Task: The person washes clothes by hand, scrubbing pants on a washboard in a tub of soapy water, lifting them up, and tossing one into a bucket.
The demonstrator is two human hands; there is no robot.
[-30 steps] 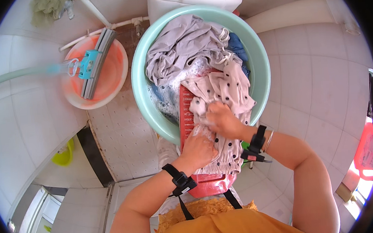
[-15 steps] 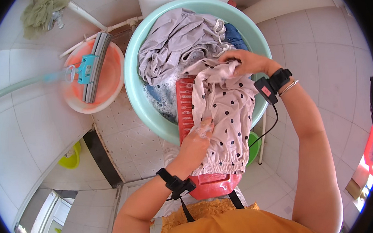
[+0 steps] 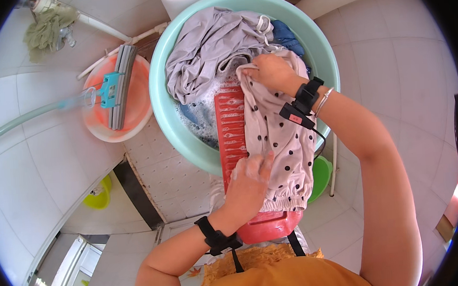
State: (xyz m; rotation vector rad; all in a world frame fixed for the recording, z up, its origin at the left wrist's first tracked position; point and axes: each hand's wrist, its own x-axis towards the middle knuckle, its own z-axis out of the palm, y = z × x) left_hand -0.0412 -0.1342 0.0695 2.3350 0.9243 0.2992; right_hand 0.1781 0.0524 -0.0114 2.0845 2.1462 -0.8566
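Note:
A pale pink garment with black polka dots (image 3: 280,155) lies along a red washboard (image 3: 231,124), its gathered elastic edge near my body. My right hand (image 3: 274,72) is closed on the far part of the cloth, at the upper end of the board. Suds wet my left hand (image 3: 250,178), which rests with fingers stretched out at the garment's left edge, over the board. The board leans into a large mint-green basin (image 3: 165,121). Inside it, soapy water surrounds a bunched grey garment (image 3: 201,54) and some blue cloth (image 3: 285,37).
On the left stands a pinkish-orange basin (image 3: 92,123) with a sponge mop head (image 3: 121,86) across it. A green basin (image 3: 322,178) sits on the floor right of the washboard. White pipes (image 3: 142,37) run along the wall. A cable hangs from my right wrist device (image 3: 297,114).
My right hand has shifted left and turned, drawing the garment's far end to the right and uncovering more washboard ridges. My left hand has moved slightly nearer to me.

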